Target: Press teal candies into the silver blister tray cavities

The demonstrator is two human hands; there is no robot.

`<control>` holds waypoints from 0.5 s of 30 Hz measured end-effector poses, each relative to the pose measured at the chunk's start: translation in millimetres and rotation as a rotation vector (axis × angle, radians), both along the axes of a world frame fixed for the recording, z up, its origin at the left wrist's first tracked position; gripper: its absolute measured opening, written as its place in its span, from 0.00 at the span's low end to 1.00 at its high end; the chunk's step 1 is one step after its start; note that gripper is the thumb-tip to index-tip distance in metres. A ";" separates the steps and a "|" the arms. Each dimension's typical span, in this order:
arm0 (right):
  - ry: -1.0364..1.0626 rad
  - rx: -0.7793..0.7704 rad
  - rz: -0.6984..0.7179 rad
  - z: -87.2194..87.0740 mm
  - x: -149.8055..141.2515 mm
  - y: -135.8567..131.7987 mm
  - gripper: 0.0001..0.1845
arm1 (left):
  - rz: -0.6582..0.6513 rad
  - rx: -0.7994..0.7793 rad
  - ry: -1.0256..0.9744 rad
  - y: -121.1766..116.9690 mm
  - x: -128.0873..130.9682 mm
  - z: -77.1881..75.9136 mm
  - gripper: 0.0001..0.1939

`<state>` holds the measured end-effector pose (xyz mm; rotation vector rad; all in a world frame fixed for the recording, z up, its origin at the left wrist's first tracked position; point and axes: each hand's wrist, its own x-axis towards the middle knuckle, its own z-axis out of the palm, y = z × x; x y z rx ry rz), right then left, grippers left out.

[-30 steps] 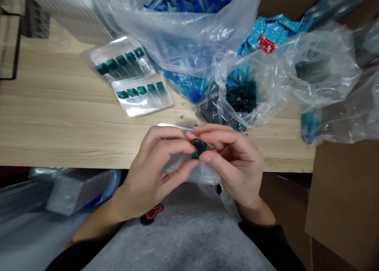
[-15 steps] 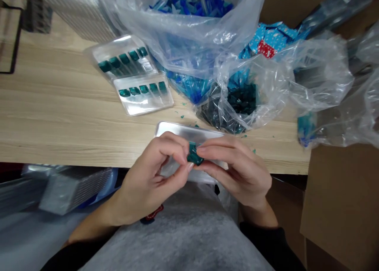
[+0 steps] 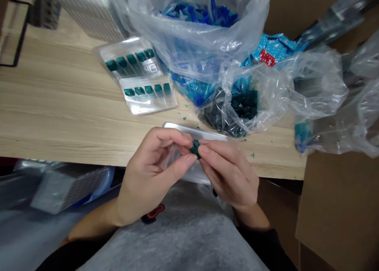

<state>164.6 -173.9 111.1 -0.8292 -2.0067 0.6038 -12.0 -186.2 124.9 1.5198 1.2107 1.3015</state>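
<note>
My left hand [image 3: 151,172] and my right hand [image 3: 227,176] meet above the table's front edge. A small dark teal plastic piece [image 3: 195,149] is pinched between the fingertips of both hands and is partly hidden by them. Under my fingers lies a flat transparent tray with a shiny rim [image 3: 192,130], mostly covered by my hands. Its near end hangs over the edge of the wooden table [image 3: 65,121].
Two transparent trays of teal-tipped pieces [image 3: 148,94] lie on the table to the far left of my hands. Large plastic bags of blue pieces [image 3: 189,38] and dark teal pieces [image 3: 242,105] crowd the back. Small teal bits [image 3: 252,155] are scattered on the wood. Cardboard [image 3: 337,212] stands to the right.
The teal piece has turned in my fingertips and now shows a narrower side. My hands have drawn slightly apart at the wrists, and the whole view has shifted a little to the right.
</note>
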 end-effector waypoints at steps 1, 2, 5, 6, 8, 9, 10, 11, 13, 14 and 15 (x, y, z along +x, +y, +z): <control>-0.004 0.000 -0.013 -0.7 -1.0 -0.3 0.37 | -0.005 -0.010 -0.024 1.0 0.4 0.2 0.07; 0.002 0.013 -0.026 -1.6 -2.8 0.0 0.36 | -0.010 -0.013 -0.048 1.9 1.0 0.2 0.07; 0.096 0.045 -0.061 -3.2 -10.2 2.4 0.31 | -0.007 0.051 -0.107 3.2 2.4 -2.0 0.08; 0.140 0.036 -0.065 -3.1 -12.7 3.3 0.29 | -0.002 0.095 -0.115 3.1 2.3 -3.6 0.08; 0.204 -0.021 -0.073 -2.0 -16.2 4.5 0.26 | 0.028 0.185 -0.090 2.5 0.5 -7.7 0.08; 0.221 -0.058 -0.078 -0.9 -17.2 4.7 0.25 | 0.044 0.219 -0.048 2.4 -1.3 -9.8 0.09; 0.230 -0.094 -0.083 0.2 -17.7 4.8 0.24 | 0.048 0.242 0.010 2.5 -3.5 -11.7 0.11; 0.238 -0.136 -0.087 1.4 -17.9 4.9 0.24 | 0.037 0.269 0.078 2.9 -6.0 -13.1 0.13; 0.264 -0.254 -0.080 3.5 -17.8 5.5 0.23 | 0.006 0.355 0.208 4.8 -11.5 -14.7 0.16; 0.279 -0.327 -0.071 4.2 -17.8 6.2 0.22 | -0.007 0.392 0.255 5.9 -14.2 -15.3 0.16; 0.292 -0.404 -0.057 4.6 -17.8 7.2 0.20 | -0.005 0.380 0.282 6.9 -17.0 -15.9 0.15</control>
